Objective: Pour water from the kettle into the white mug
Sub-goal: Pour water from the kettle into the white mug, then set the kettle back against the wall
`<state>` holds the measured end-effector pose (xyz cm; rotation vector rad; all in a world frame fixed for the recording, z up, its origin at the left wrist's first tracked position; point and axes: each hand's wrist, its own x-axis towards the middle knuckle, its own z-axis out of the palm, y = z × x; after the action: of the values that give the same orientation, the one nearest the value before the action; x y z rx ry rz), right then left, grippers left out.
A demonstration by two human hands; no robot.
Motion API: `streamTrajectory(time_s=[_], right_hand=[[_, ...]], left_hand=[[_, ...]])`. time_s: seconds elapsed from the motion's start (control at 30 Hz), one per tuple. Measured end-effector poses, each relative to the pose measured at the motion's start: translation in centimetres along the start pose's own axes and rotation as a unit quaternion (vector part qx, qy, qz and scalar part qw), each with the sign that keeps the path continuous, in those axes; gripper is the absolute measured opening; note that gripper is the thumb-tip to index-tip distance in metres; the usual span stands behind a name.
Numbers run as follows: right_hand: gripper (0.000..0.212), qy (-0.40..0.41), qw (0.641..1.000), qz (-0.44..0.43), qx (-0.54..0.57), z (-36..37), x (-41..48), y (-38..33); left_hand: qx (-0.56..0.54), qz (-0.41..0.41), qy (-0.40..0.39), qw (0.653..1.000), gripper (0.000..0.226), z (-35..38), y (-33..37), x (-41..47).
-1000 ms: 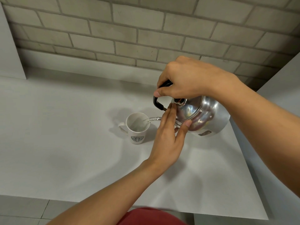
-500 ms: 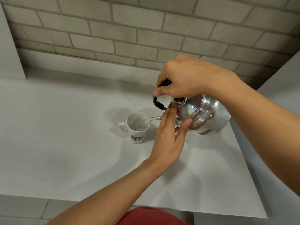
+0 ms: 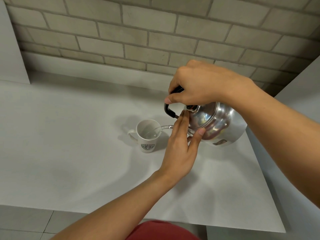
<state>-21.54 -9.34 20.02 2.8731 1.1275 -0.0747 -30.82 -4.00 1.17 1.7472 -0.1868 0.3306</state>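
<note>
My right hand [image 3: 199,85] is closed around the black handle [image 3: 169,111] of the steel kettle [image 3: 216,125], holding it off the counter [image 3: 69,153] and tipped toward my left, above the counter's right edge. My left hand [image 3: 180,149] is spread flat with the fingers together, fingertips [image 3: 184,116] pressed against the kettle's lid [image 3: 199,118] and the thumb resting on the lower rim of the lid; it grips nothing, only steadies. A thin clear stream of water [image 3: 161,128] arcs from the spout, which is mostly hidden behind my left hand, down into the white mug [image 3: 147,135]. The mug stands upright on the counter toward the middle, just left of my left hand, its handle pointing left and a green round logo facing me. Some water shows inside it. A brick wall [image 3: 138,32] runs along the counter's far edge.
</note>
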Motion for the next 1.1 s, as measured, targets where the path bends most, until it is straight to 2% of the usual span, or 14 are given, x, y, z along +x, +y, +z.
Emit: streamTrajectory(time_s=[0.27,0.43,0.63,0.73,0.83,0.93,1.1], right_hand=[[0.036,0.011,1.0,0.011,0.003,0.2,-0.6,0.0],[0.036,0.032,0.999,0.034,0.028,0.6,-1.7,0.3],[0.04,0.102,0.993,0.037,0.054,1.6,-2.9,1.2],[0.043,0.143,0.986,0.045,0.078,2.8,-3.9,1.9],[0.04,0.205,0.969,0.066,0.125,4.5,-5.4,2.6],[0.037,0.266,0.937,0.112,0.197,6.3,-7.0,3.5],[0.032,0.345,0.883,0.159,0.275,8.5,-9.2,4.8]], left_hand=[[0.007,0.001,-0.013,1.0,0.064,-0.3,0.0,-0.3],[0.057,-0.004,-0.036,0.998,0.066,-0.7,-0.2,-0.2],[0.069,0.002,-0.068,0.995,0.068,-1.9,-0.3,0.0],[0.115,0.014,-0.091,0.989,0.068,-2.8,-0.3,0.2],[0.147,0.048,-0.074,0.985,0.063,-3.7,-0.3,0.3],[0.125,0.078,-0.032,0.989,0.044,-4.3,-0.7,0.2],[0.066,0.058,0.02,0.996,0.033,-4.3,-0.7,1.3]])
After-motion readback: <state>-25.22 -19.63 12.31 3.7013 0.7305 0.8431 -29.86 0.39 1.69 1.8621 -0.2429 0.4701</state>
